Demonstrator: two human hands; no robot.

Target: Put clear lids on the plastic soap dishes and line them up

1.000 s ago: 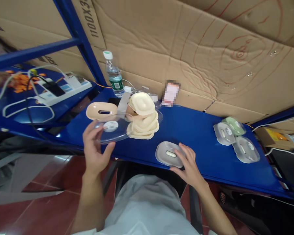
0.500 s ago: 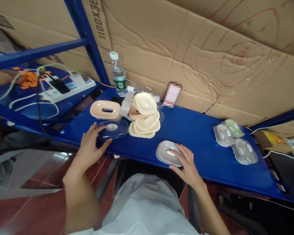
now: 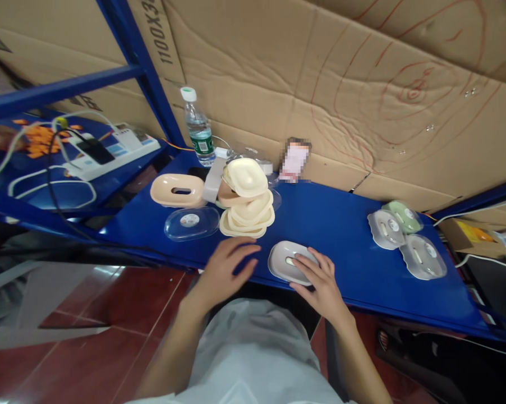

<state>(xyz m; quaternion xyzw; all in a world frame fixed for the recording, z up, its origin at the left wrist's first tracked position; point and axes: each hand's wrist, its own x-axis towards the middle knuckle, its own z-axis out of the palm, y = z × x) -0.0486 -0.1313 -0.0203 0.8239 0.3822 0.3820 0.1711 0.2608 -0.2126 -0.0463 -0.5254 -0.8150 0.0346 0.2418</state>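
Note:
My right hand (image 3: pixel 317 276) grips the right side of a grey oval soap dish (image 3: pixel 283 264) near the table's front edge. Its fingertips lie by a small white piece (image 3: pixel 290 260) in the dish's middle, the thumb at the near edge. Left of the dish, my left hand (image 3: pixel 228 268) is open and empty, fingers apart and pointing right. Behind it lies a clear oval lid (image 3: pixel 202 223) with a round sticker. Next to the lid is a pile of cream dishes (image 3: pixel 248 213), and a peach soap dish (image 3: pixel 162 189) with a slot sits farther back.
A water bottle (image 3: pixel 201 134) and a phone with a blurred screen (image 3: pixel 294 161) stand at the back. Lidded dishes (image 3: pixel 424 255), grey and green, sit on the right. At left, a power strip (image 3: pixel 84 167) with cables lies beside orange pieces (image 3: pixel 38 139), behind a blue frame post.
My left hand has left the clear lid, which stays on the table, and moved right towards the grey soap dish. My right hand stays on that dish.

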